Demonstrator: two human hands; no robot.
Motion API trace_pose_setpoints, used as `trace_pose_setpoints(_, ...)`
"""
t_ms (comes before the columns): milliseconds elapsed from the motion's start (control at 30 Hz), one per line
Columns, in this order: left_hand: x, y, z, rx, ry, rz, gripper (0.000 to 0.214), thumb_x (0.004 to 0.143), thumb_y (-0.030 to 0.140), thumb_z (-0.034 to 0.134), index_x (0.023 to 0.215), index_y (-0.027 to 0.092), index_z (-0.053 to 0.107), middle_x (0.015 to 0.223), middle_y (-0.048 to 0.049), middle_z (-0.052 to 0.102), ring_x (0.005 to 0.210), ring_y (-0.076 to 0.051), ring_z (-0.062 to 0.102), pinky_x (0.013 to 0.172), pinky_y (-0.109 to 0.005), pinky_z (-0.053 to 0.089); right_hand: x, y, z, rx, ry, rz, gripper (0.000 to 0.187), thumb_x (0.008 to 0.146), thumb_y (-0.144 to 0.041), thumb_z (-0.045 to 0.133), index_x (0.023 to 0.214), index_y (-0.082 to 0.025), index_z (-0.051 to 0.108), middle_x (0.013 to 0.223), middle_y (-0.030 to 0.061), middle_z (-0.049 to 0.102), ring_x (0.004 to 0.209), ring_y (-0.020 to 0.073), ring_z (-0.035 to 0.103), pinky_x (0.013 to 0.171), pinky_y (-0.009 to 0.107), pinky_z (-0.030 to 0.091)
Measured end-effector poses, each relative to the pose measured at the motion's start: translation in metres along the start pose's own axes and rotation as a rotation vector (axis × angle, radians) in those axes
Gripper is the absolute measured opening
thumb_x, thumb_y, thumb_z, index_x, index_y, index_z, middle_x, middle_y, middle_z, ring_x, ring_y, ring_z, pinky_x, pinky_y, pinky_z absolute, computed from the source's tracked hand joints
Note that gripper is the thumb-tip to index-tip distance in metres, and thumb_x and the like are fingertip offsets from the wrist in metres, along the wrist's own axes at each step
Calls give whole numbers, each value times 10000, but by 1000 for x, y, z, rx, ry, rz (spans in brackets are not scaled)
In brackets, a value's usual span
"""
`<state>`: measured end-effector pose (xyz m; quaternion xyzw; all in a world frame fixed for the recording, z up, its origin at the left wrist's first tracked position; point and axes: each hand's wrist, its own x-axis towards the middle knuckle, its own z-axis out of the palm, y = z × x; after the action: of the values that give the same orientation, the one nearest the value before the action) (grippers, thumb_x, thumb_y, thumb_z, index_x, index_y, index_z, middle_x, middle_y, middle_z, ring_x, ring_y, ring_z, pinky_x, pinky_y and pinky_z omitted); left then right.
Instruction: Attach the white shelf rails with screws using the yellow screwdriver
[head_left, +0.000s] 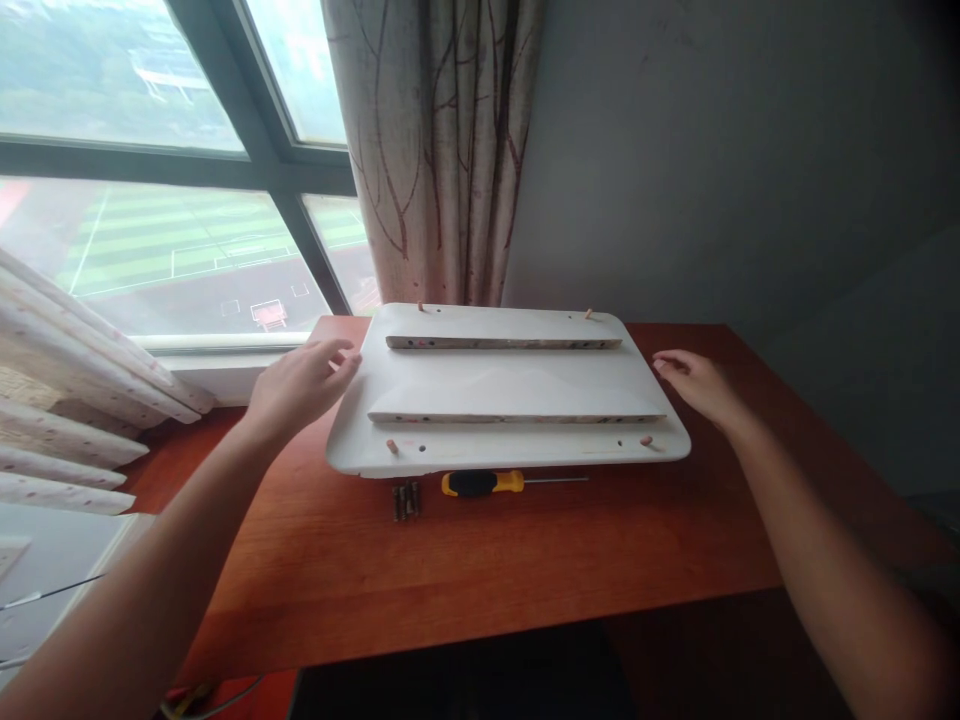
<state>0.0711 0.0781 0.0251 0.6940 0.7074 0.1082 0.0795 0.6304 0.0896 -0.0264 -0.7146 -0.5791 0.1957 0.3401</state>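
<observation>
While my left hand (300,385) and right hand (696,382), fingers loosely parted, flank the white rounded board (510,382) on the reddish wooden bench (487,560), I log four tan wooden pegs (392,447) apparently seated, small brassy metal fasteners (406,501) unfitted.

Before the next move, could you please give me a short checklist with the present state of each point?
1. White panel rests on the table, pegs upward: ok.
2. A wooden peg stands near each corner: ok; firmly seated: cannot tell.
3. Screwdriver lies along the panel's near side: ok.
4. Small metal pieces grouped left of it: ok; exact count: cannot tell.
5. Left hand and right hand touching the panel: cannot tell.
</observation>
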Motion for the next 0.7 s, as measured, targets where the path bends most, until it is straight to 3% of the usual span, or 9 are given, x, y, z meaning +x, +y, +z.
trace_pose_setpoints(100,24,9,-7,-96,39,150,544,911,586,443,1266,225,643,1207,-107,683,980,-287,670,771,-365,515,21,-25,-1,-24,-3,-78,349,810,-480,618,1034,-231,717,1103,97,724,1021,269,656,979,453,495)
trace_pose_setpoints(167,44,19,-6,-130,13,236,564,887,623,474,1240,226,666,1207,-102,684,994,-275,670,811,-350,515,35,-45,4,-31,-80,-136,378,830,-504,594,1044,-214,709,1110,108,719,1032,268,650,971,439,492)
trace_pose_setpoints(333,88,41,5,-110,-117,246,521,826,656,540,1105,268,747,982,-52,747,865,-243,674,760,-309,500,63,-78,24,-44,-310,-172,416,770,-581,677,968,-219,732,1066,84,732,975,248,654,917,388,499)
trace_pose_setpoints(500,108,42,11,-150,-189,290,518,791,677,572,1066,286,770,915,-23,750,811,-217,661,732,-286,492,85,-77,38,-124,-550,-191,503,734,-648,694,993,-219,731,1065,75,722,963,242,639,876,350,488)
trace_pose_setpoints(700,103,39,16,-207,-130,261,525,775,689,598,1074,293,771,995,-26,753,838,-233,673,765,-302,505,91,-71,39,-192,-576,-257,508,758,-668,659,1001,-224,715,1050,76,705,953,256,625,866,368,481)
